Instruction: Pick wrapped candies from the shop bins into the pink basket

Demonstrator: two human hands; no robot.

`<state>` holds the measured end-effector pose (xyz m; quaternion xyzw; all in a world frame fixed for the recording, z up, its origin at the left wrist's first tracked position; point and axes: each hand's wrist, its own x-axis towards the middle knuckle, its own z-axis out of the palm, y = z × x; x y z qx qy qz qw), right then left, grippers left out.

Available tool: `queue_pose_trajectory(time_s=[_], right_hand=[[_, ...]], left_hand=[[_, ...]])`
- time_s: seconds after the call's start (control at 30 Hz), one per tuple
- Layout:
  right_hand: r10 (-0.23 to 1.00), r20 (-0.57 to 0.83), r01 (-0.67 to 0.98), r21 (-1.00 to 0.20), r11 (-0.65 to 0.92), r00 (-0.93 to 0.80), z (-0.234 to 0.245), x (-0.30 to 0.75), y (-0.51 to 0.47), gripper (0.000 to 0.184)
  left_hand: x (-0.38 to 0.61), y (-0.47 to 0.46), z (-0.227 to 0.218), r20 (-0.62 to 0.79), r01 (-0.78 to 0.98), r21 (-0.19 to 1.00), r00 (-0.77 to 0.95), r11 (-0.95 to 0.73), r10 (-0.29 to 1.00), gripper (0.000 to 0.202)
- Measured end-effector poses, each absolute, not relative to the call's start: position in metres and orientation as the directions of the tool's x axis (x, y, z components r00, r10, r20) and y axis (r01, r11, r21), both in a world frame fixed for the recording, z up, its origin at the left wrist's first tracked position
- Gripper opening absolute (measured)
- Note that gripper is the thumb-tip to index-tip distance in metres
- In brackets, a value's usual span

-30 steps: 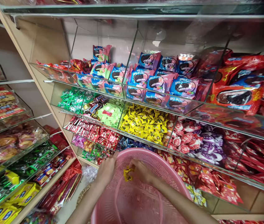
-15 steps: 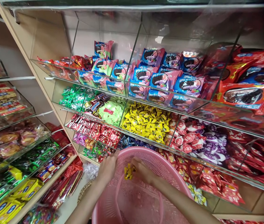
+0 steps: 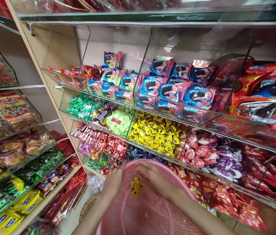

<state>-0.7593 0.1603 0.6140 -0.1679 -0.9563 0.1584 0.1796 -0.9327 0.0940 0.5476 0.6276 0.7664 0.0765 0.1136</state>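
Observation:
A pink mesh basket [image 3: 147,210] sits low in front of me. My left hand [image 3: 114,182] is closed on its near-left rim. My right hand [image 3: 154,178] hovers over the basket's mouth with its fingers stretched out. A small clump of yellow wrapped candies [image 3: 136,186] hangs just under those fingers, inside the basket, and looks apart from them. Straight behind the basket, a clear bin holds a heap of the same yellow candies [image 3: 156,133].
Tilted clear bins fill the shelving: blue cookie packets [image 3: 172,88] on top, green sweets [image 3: 79,104] and chocolate bars [image 3: 101,114] below, red wafer bars [image 3: 98,140], red and purple sweets [image 3: 208,153]. A second shelf unit [image 3: 6,111] with biscuits stands at left.
My right hand has risen a little and its fingers have spread; the yellow candies it pinched now sit below it. The view has shifted slightly downward and left.

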Motion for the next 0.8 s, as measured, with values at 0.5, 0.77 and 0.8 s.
queue_pose_trajectory(time_s=[0.5,0.77,0.8], right_hand=[[0.533,0.227,0.556,0.050,0.829,-0.815,0.692,-0.792,0.256,0.022],[0.553,0.238,0.582,0.075,0.810,-0.799,0.686,-0.791,0.260,0.027],[0.555,0.243,0.589,0.097,0.802,-0.796,0.686,-0.790,0.260,0.029]], left_hand=[[-0.932,0.095,0.553,-0.081,0.944,0.252,-0.197,0.211,0.977,0.040],[-0.932,0.093,0.552,-0.090,0.948,0.235,-0.201,0.216,0.976,0.042],[-0.932,0.093,0.551,-0.091,0.946,0.237,-0.203,0.219,0.975,0.042]])
